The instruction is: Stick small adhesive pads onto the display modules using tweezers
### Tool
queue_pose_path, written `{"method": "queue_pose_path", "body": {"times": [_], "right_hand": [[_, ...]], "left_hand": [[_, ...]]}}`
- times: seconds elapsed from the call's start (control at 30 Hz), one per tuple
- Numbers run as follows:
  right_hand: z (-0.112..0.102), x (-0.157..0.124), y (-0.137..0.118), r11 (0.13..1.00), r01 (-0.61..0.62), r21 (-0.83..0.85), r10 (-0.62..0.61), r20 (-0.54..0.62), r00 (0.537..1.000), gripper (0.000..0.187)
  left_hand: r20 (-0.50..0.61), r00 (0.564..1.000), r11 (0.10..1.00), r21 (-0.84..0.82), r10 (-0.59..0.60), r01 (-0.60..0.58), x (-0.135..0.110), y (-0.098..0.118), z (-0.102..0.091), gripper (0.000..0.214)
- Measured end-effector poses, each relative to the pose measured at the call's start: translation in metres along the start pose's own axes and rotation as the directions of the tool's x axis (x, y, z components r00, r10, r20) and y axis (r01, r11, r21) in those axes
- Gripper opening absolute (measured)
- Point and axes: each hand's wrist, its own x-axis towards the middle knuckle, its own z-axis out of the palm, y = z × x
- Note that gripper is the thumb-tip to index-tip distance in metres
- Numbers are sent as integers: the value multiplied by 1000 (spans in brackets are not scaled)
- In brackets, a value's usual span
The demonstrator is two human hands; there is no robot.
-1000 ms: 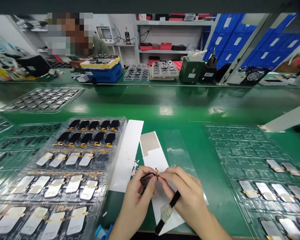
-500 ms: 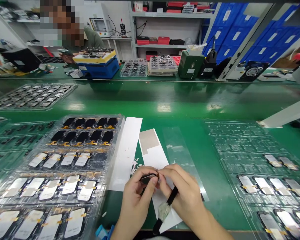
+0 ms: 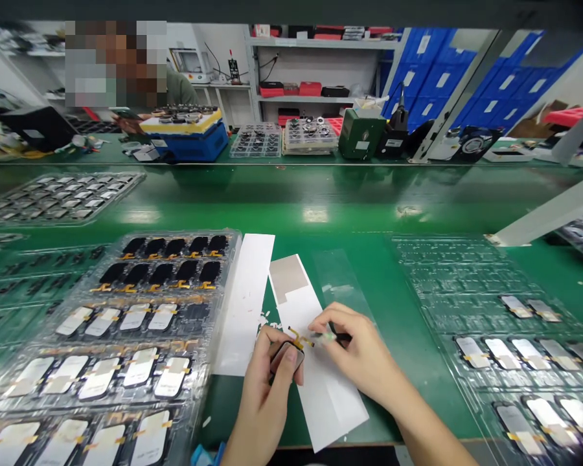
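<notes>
My left hand (image 3: 262,388) is shut on a small dark display module (image 3: 285,360), whose gold flex cable (image 3: 298,337) sticks up past my fingertips. My right hand (image 3: 357,353) grips a black-handled tool (image 3: 337,337) with a translucent wrapped section, its tip close to the cable. Beneath both hands lies a white paper strip (image 3: 320,382), with a grey film patch (image 3: 288,278) at its far end. Much of the module is hidden by my left fingers.
Plastic trays of display modules (image 3: 140,323) fill the mat's left side, and another tray (image 3: 486,310) lies to the right. A second white strip (image 3: 245,304) and a clear film (image 3: 337,281) lie beside my hands. A person (image 3: 179,87) works beyond the far bench.
My right hand has moved up and to the right, apart from the module, and its tool has swung to point left. The gold cable now shows clearly. My left hand has dropped slightly.
</notes>
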Motion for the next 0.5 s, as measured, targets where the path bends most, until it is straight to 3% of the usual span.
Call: {"method": "queue_pose_path", "body": {"times": [0.13, 0.5], "right_hand": [[3, -1, -3, 957, -102, 273, 84, 75, 994, 12], [0, -1, -11, 856, -214, 471, 81, 286, 955, 26]], "left_hand": [[35, 999, 1000, -25, 18, -18, -1, -5, 0, 31], [52, 999, 999, 41, -3, 1, -3, 0, 3, 36]]}}
